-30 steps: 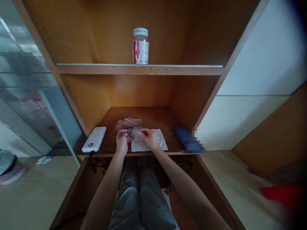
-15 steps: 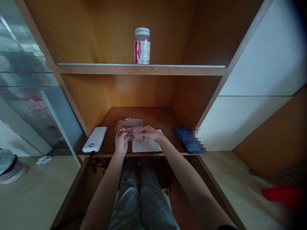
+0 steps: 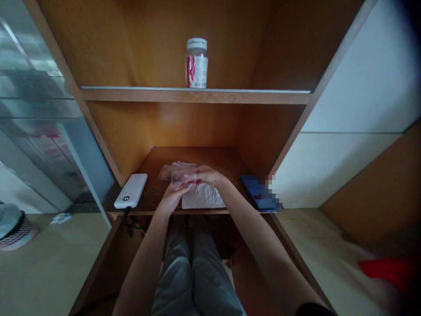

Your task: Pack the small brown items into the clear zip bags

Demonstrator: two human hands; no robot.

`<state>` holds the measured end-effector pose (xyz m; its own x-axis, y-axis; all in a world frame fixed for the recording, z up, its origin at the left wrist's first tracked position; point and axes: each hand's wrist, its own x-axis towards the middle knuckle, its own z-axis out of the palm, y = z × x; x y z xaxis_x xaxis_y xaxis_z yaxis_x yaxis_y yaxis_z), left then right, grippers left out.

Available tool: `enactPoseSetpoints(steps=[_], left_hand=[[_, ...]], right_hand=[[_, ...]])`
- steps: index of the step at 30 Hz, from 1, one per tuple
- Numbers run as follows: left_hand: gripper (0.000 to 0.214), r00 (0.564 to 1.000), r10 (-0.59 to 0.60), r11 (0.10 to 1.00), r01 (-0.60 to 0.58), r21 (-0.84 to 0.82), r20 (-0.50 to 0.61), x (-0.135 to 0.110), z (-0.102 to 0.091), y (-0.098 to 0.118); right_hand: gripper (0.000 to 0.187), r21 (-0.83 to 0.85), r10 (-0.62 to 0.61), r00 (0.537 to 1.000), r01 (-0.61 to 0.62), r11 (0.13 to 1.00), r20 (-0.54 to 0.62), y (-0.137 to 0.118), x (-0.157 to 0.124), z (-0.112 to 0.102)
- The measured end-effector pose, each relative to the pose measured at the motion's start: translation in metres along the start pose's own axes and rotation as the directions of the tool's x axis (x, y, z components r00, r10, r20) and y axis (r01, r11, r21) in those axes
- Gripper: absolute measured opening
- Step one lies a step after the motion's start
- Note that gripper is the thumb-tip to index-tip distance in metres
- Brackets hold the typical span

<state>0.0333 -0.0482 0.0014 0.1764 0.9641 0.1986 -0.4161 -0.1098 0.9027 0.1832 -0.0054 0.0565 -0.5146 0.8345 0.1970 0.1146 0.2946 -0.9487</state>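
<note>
Packet (image 3: 180, 177) sits pinched between left hand (image 3: 171, 197) and right hand (image 3: 205, 176), just above white paper (image 3: 204, 200).

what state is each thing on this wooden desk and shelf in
Clear plastic bottle with white cap: upright, capped, on upper shelf
White rectangular power bank: lying flat, cable at near end
Dark blue phone: lying flat
White crinkled paper sheet: spread out, partly covered
Small clear plastic bags: loosely piled
Right hand: over the paper, grip unclear
Left hand: fingers meeting the other's, grip unclear
</note>
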Motion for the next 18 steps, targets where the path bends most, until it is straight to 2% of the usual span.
enactPoseSetpoints(steps=[3, 9, 11, 14, 18], left_hand=[[0.046, 0.999, 0.031, 0.999, -0.029, -0.036, 0.044, -0.0032, 0.0023, 0.001], [0.06, 0.998, 0.052, 0.991, -0.049, -0.124, 0.019, -0.0062, 0.0001, 0.0024], [0.059, 0.998, 0.058, 0.99, -0.055, -0.131, 0.017, -0.0063, -0.0002, 0.003], [0.057, 0.998, 0.06, 0.992, -0.062, -0.108, -0.014, -0.0051, -0.0001, 0.0032], [0.048, 0.993, 0.094, 0.987, -0.102, -0.121, -0.065, -0.0018, -0.0015, 0.0044]], right_hand=[[0.032, 0.091, 0.086, 0.98, -0.104, 0.99, 0.182, 0.001, -0.0006, -0.0026], [0.032, 0.112, 0.101, 0.955, -0.137, 0.984, 0.278, -0.0037, -0.0034, -0.0026], [0.031, 0.118, 0.082, 0.958, -0.118, 0.986, 0.275, -0.0038, -0.0035, -0.0006], [0.028, 0.12, 0.054, 0.977, -0.08, 0.99, 0.209, -0.0034, -0.004, 0.0], [0.022, 0.145, 0.118, 0.978, -0.144, 0.979, 0.173, -0.0022, -0.006, -0.0069]])
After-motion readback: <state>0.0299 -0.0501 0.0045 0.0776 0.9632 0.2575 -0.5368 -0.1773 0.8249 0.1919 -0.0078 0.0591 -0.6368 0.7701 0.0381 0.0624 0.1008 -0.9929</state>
